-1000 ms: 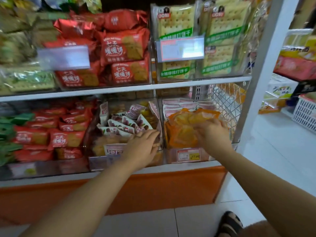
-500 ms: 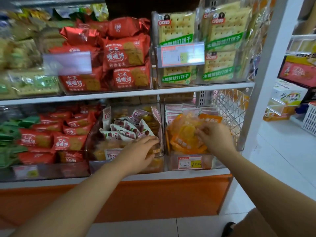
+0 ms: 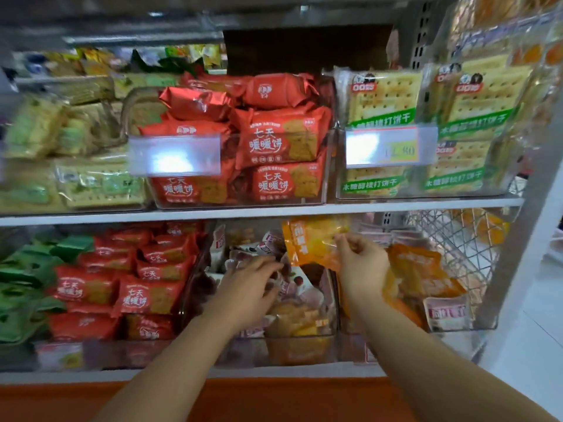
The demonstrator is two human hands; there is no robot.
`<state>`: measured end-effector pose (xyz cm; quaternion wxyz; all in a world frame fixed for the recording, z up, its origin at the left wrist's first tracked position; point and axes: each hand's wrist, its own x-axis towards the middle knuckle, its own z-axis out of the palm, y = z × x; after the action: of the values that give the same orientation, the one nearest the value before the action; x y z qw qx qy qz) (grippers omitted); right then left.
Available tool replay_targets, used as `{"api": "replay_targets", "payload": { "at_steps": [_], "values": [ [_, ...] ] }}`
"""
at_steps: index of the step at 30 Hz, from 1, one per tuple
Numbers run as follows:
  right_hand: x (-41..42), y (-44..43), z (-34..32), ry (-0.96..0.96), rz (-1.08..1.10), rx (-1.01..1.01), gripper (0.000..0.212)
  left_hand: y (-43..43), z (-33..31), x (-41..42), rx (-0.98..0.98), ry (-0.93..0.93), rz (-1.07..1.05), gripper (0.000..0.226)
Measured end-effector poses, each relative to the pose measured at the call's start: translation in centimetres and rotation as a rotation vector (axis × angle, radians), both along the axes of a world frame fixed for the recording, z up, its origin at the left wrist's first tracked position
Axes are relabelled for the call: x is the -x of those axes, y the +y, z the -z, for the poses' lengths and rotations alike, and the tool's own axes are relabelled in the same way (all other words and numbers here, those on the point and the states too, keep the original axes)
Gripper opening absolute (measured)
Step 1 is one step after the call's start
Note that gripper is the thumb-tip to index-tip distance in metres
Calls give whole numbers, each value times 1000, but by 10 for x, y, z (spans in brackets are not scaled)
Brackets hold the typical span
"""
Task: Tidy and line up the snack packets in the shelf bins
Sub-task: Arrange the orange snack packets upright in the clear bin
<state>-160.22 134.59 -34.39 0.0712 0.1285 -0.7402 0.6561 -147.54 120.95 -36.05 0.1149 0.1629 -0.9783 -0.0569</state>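
Note:
My right hand [image 3: 362,264] pinches an orange snack packet [image 3: 310,242] and holds it raised above the divide between the two lower bins. My left hand [image 3: 249,284] lies with fingers spread on the white-and-purple packets [image 3: 243,251] in the middle clear bin [image 3: 298,348]. More orange packets [image 3: 423,275] lie heaped in the right clear bin [image 3: 484,324], with a pink-labelled packet [image 3: 447,313] at its front.
Red biscuit packets [image 3: 146,293] and green packets [image 3: 27,284] fill the lower left bins. The upper shelf [image 3: 274,210] carries red packets [image 3: 280,141], cracker packs [image 3: 393,99] and price tags [image 3: 391,146]. A wire basket [image 3: 451,239] and shelf post [image 3: 536,208] stand at right.
My right hand has lifted an orange packet out of the right bin and moved it left and up. My left hand has slid further into the middle bin. The camera has moved closer.

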Motion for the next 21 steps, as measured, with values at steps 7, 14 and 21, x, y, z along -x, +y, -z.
{"api": "replay_targets", "payload": {
  "at_steps": [7,14,21],
  "values": [
    [26,2,4,31,44,-131,12,-2,-3,50,-35,-134,119,47],
    [13,-4,10,417,-113,-248,6,-13,-3,15,34,-170,117,40],
    [2,-12,18,823,-358,-525,10,-16,18,-10,-67,-35,115,50]
  ]
}}
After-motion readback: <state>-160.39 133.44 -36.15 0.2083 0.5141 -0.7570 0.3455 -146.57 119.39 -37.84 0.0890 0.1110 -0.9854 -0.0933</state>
